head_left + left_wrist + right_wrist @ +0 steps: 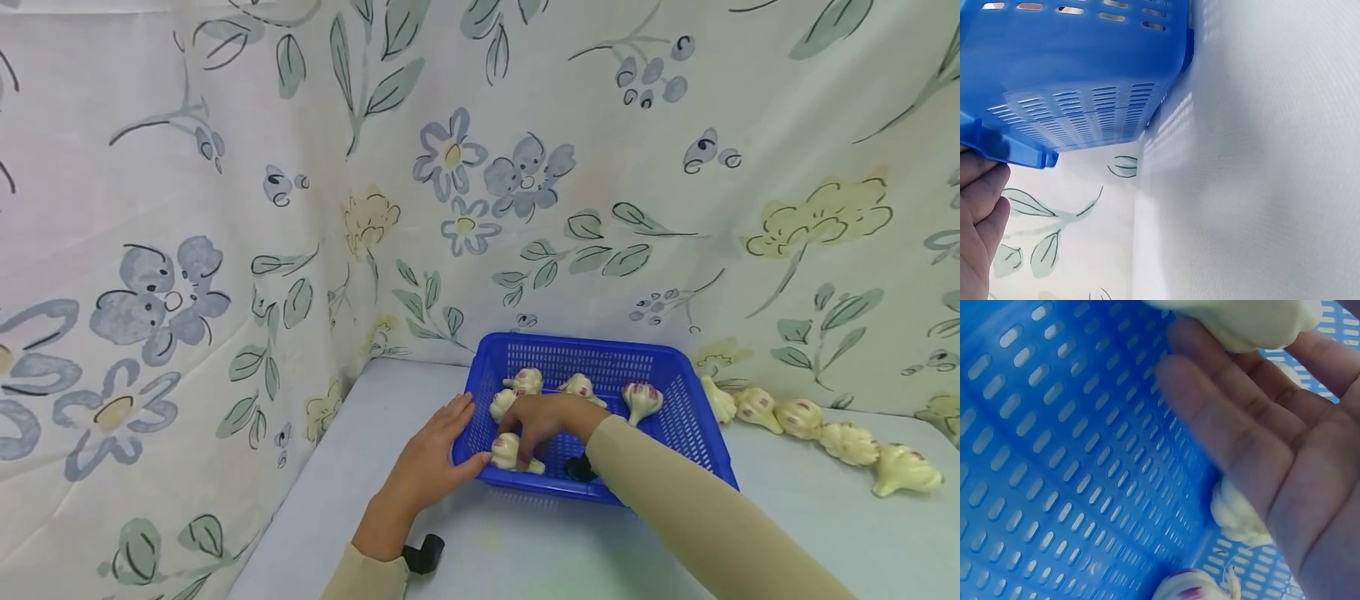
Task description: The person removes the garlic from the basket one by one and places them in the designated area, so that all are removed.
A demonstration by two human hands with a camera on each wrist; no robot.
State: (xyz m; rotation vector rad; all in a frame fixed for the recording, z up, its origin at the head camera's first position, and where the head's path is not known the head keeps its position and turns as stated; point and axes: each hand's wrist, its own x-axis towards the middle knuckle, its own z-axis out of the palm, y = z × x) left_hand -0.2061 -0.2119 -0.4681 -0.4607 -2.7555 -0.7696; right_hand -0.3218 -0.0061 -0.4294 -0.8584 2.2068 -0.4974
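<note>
Inside a blue plastic basket (585, 493), my right hand (546, 419) holds a garlic bulb (505, 451) near the front left corner. From the right wrist view, that bulb (1254, 322) lies between the thumb and fingers of the right hand (1272, 419), beside the slotted basket wall (1054, 444). My left hand (435, 457) rests along the basket's left rim, thumb toward the front corner. In the left wrist view, the left hand's fingers (985, 200) touch the rim from outside. Other garlic bulbs in the basket include one at the right (642, 402) and one at the back (527, 381).
A row of several garlic bulbs (801, 418) lies on the white table (825, 533) right of the basket. A floral cloth (600, 275) hangs behind and on the left. Black wrist mounts (425, 553) show near both sleeves.
</note>
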